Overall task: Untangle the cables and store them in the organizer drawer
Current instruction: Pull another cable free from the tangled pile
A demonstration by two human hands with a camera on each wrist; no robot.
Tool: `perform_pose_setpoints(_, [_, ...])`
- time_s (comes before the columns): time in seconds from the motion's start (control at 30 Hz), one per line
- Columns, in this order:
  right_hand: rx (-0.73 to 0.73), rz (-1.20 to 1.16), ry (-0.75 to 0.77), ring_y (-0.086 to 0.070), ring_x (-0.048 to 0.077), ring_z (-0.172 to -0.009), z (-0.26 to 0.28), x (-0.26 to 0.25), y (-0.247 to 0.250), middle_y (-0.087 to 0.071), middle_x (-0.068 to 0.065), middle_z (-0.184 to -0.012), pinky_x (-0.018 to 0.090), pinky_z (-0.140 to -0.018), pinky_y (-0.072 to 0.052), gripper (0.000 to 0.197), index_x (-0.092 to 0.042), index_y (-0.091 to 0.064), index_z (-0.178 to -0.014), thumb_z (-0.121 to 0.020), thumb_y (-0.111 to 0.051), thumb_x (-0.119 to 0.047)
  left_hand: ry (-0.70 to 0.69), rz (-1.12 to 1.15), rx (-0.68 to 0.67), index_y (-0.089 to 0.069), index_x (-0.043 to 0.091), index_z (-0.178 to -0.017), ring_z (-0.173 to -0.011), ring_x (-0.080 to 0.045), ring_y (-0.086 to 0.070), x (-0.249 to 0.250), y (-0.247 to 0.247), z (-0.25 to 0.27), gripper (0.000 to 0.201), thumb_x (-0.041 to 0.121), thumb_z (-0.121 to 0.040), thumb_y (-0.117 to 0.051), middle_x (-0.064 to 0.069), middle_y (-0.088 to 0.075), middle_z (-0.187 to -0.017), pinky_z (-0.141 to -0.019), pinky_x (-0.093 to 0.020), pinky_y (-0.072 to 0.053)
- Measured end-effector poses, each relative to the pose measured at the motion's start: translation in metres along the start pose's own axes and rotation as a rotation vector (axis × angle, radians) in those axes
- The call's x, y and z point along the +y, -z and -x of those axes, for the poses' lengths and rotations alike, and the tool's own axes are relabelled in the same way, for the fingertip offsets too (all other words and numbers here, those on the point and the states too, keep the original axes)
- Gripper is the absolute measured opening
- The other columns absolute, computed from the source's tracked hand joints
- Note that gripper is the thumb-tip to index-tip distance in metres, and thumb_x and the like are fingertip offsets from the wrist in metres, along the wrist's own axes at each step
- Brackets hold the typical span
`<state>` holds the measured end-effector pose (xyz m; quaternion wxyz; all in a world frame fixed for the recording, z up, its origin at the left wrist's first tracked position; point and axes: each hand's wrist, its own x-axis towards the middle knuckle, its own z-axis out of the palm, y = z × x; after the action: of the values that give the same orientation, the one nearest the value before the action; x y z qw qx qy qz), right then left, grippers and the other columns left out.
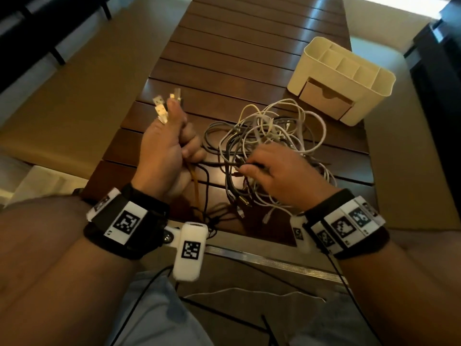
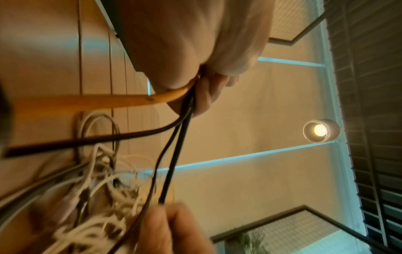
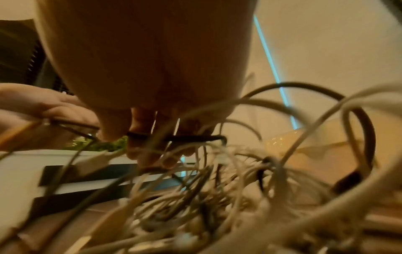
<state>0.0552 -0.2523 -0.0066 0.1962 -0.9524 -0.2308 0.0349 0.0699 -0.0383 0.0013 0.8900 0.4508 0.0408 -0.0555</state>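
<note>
Left hand (image 1: 164,148) grips a bunch of cable ends (image 1: 166,106), plugs fanned above the fist — right hand (image 1: 277,171) pinches a black cable (image 1: 219,164) at the tangle (image 1: 269,136), just in front of the cream organizer (image 1: 341,78), drawer (image 1: 324,98) closed.

No word, brand or number can be read in any of the three views. The only signs are black-and-white square code patterns — machine markers, not lettering — printed on the white blocks of the left wristband (image 1: 126,222), on the small white camera housing (image 1: 190,250) that hangs from it, and on the right wristband (image 1: 349,224). A tiny dark mark sits under some of those squares, perhaps a digit, but it is too small to make out. The cream organizer (image 1: 341,78) shows no label, and both wrist views are too blurred for print.
</note>
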Motion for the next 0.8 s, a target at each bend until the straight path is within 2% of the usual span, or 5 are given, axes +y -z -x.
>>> perform_pose_setpoints(0.17, [0.176, -0.087, -0.009, -0.049, 0.008, -0.089, -0.005, 0.016, 0.017, -0.052, -0.009, -0.096, 0.022, -0.078, -0.041, 0.015, -0.013, -0.067, -0.105, -0.099, -0.057, -0.021, -0.034, -0.162, 0.0, -0.044, 0.023, -0.077, -0.045, -0.007, -0.022, 0.008, 0.009, -0.002, 0.027, 0.034, -0.1, -0.055, 0.009, -0.029, -0.056, -0.044, -0.022, -0.025])
perform_pose_setpoints(0.27, [0.317, -0.157, 0.04, -0.048, 0.004, -0.085, -0.007, 0.002, 0.018, -0.052, -0.009, -0.095, 0.009, -0.075, -0.036, 0.012, -0.012, -0.066, -0.102, -0.098, -0.057, -0.018, -0.005, -0.431, -0.12, -0.058, 0.019, -0.082, -0.046, -0.006, -0.033, -0.006, 0.0, 0.007, 0.013, 0.021, -0.089, -0.068, 0.009, -0.044, -0.057, -0.047, -0.024, -0.032])
perform_pose_setpoints(0.43, [0.449, -0.166, 0.161, -0.049, 0.006, -0.082, -0.009, -0.012, 0.018, -0.055, -0.004, -0.094, 0.012, -0.074, -0.037, 0.012, -0.007, -0.067, -0.102, -0.096, -0.059, -0.013, 0.055, -0.654, -0.341, -0.063, 0.024, -0.077, -0.048, -0.001, -0.043, -0.012, -0.016, 0.018, 0.018, 0.015, -0.092, -0.066, 0.013, -0.055, -0.057, -0.048, -0.016, -0.036])
perform_pose_setpoints(0.6, [0.317, -0.063, 0.142, -0.048, 0.006, -0.081, -0.007, 0.0, 0.014, -0.053, -0.008, -0.091, 0.013, -0.072, -0.034, 0.022, -0.014, -0.065, -0.101, -0.101, -0.051, -0.03, 0.128, -0.491, -0.313, -0.059, 0.01, -0.079, -0.043, -0.009, -0.031, 0.002, -0.006, 0.013, 0.015, 0.02, -0.088, -0.065, 0.007, -0.044, -0.051, -0.043, -0.024, -0.026])
perform_pose_setpoints(0.8, [0.244, 0.172, -0.134, -0.054, 0.01, -0.106, -0.005, 0.04, 0.024, -0.052, -0.021, -0.1, 0.032, -0.093, -0.021, 0.019, -0.03, -0.062, -0.107, -0.102, -0.046, -0.039, 0.335, -0.251, -0.281, -0.059, 0.011, -0.08, -0.035, -0.003, -0.025, 0.007, 0.023, 0.002, 0.019, 0.027, -0.091, -0.06, 0.009, -0.031, -0.049, -0.035, -0.017, -0.023])
